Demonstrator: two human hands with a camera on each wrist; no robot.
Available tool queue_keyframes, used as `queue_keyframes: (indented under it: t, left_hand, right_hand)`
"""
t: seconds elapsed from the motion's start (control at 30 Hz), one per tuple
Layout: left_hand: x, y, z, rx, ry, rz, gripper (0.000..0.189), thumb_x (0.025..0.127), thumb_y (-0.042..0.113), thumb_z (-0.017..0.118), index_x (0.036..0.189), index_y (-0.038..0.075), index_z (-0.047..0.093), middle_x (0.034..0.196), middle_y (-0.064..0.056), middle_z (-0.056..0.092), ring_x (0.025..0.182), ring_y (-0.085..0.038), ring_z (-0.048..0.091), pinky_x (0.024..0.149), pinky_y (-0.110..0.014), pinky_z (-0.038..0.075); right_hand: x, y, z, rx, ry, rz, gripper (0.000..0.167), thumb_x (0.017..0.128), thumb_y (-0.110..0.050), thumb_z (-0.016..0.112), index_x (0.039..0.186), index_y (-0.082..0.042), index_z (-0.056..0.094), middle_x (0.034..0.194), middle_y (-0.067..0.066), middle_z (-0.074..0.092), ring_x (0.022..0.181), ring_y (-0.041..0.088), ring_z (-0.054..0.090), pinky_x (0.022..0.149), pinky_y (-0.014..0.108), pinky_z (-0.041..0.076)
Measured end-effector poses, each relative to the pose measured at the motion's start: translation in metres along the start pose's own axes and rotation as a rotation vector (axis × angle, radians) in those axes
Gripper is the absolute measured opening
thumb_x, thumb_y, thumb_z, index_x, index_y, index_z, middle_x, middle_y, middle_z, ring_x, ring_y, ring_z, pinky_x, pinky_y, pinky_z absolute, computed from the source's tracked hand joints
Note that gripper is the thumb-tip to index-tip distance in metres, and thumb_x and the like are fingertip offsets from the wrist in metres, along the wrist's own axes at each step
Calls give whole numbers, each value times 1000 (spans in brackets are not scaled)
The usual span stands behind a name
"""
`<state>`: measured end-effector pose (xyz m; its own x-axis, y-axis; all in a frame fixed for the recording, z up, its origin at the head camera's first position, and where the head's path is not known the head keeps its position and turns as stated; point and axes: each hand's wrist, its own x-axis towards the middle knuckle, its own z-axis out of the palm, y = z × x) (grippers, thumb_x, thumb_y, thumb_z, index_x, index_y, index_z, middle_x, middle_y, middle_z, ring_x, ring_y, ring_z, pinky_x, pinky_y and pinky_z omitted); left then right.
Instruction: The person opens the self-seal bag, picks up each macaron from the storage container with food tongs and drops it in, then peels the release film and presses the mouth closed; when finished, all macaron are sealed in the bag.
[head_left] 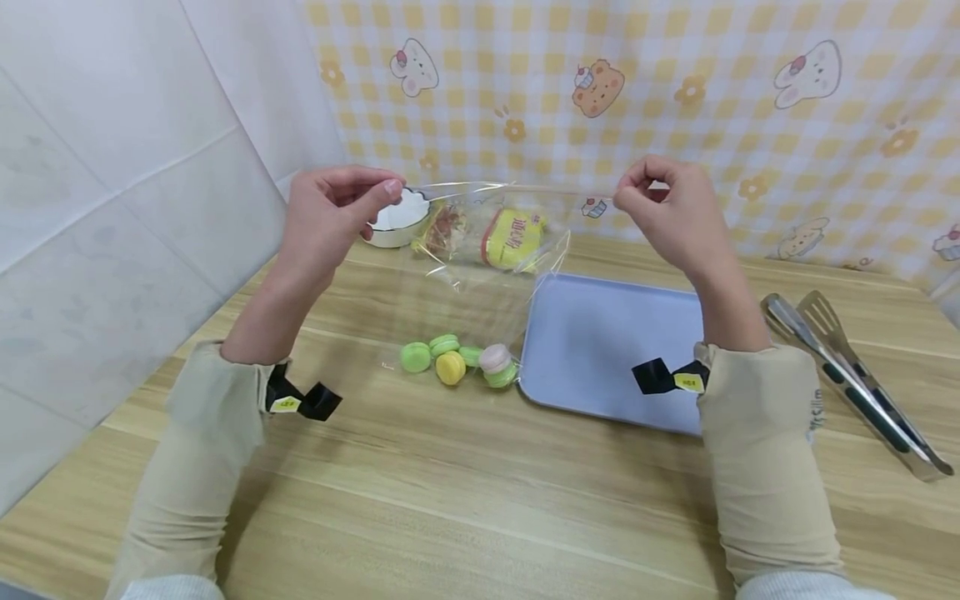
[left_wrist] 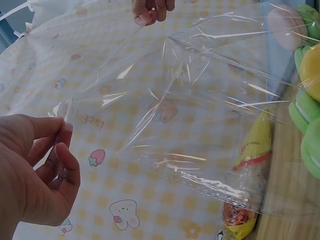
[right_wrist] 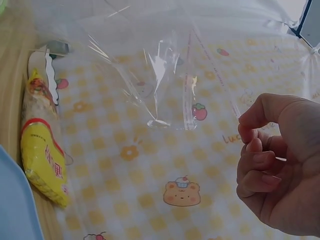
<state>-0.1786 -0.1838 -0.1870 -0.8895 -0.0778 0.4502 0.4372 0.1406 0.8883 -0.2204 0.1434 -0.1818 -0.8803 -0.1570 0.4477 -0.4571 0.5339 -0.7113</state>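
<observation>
In the head view a clear plastic bag hangs over the table, with several green, yellow and pale pink macarons at its bottom. My left hand pinches the bag's upper left corner between thumb and forefinger. Off to the right and apart from the bag, my right hand pinches the end of a thin clear peel-off strip bearing small pink print. The strip stretches taut from near the left fingers across the bag's top to the right fingertips; the right hand's other fingers are curled.
Behind the bag stand a white scalloped bowl and a yellow food packet. A blue tray lies to the right, with metal tongs and a slotted spatula beyond it. A checked cloth hangs along the back.
</observation>
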Motion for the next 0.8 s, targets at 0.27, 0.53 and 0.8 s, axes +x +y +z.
queue_keyframes:
  t: [0.27,0.53,0.8]
  left_hand:
    - [0,-1,-1,27,15,-6,12,83,13,71,91,5,74,82,-3,67,67,-13,51,47,-20,40]
    - [1,-2,-3,32,43,-7,13,82,14,72,91,4,74,82,-3,68,65,-14,50,47,-20,41]
    - [3,-4,-5,7,47,-12,13,82,13,72,91,4,74,81,-4,68,62,-13,49,47,-19,41]
  right_hand:
    - [-1,4,-8,-55,27,32,16,88,-15,53,83,-3,64,87,5,56,66,19,44,50,24,32]
    - [-1,8,-18,-88,46,66,15,87,-13,52,82,-4,63,87,5,54,65,17,45,50,24,33]
    - [0,14,-27,-104,66,86,13,86,-12,52,80,-6,63,82,1,54,61,15,45,49,24,33]
